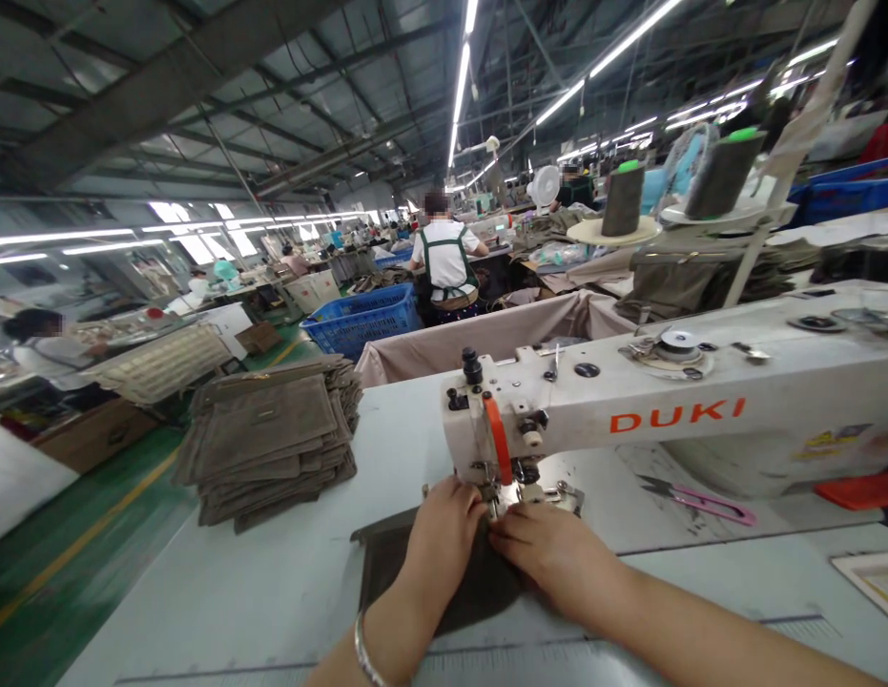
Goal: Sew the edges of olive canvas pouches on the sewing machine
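A dark olive-brown fabric piece [479, 596] lies flat on the pale sewing table [272, 592], its far edge under the needle area of a white sewing machine [579, 382]. My left hand [447, 525], with a silver bangle at the wrist, has its fingers bent together on the fabric, just left of the needle. From the right, my right hand [550, 549] presses the fabric with its fingers held together near the presser foot. Both sets of fingertips are close to each other and partly hidden. The needle itself is hard to make out.
A stack of olive-brown sewn pieces [272, 439] sits on the table's left. Pink-handled thread snips [701, 501] lie under the machine arm. Beyond are a cloth-lined bin [472, 348], a blue crate [364, 320], thread cones [622, 200] and a co-worker [447, 253] seen from behind.
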`<state>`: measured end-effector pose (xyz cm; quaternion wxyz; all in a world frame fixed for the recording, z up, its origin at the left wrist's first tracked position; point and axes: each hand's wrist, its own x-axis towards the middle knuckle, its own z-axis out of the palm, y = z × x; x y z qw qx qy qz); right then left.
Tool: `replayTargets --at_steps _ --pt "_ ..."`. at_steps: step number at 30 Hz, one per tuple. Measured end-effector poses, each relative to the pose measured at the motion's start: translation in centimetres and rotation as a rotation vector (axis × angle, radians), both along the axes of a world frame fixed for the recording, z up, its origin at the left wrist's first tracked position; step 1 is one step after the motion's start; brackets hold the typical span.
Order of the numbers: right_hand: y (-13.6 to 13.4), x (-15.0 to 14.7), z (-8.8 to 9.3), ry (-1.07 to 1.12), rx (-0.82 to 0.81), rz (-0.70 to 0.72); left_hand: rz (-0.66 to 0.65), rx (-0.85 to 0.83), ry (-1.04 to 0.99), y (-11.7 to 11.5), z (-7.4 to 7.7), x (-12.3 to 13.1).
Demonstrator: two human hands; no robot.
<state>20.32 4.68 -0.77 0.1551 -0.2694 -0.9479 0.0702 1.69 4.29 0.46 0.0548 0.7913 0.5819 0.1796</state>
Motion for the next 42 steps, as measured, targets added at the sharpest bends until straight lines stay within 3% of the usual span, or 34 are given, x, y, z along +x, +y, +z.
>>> replayTargets --at_steps 4,11,20,31,35,42 --pt "-0.5 -0.2 -0.8 0.046 -0.019 -0.039 -0.093 0.031 0.049 -1.9 -0.6 -0.7" --pt "1.5 -0.8 0.0 0.082 -0.041 -0.206 -0.2 0.085 0.182 1.9 -0.9 -0.6" --pt "-0.3 0.9 -1.2 0.121 -0.036 -0.084 -0.256 0.061 0.048 -1.7 -0.3 0.3" --pt "0.4 0.3 -0.4 0.101 -0.098 -0.141 -0.295 0.037 -0.035 0.2 -0.4 -0.7" --pt "0.4 0.8 -0.7 0.076 -0.064 -0.069 -0.309 0.051 -0.058 -0.3 -0.3 -0.4" --pt "0.3 0.9 -1.1 0.041 -0.057 -0.052 -0.221 0.041 -0.093 -1.1 -0.2 0.4"
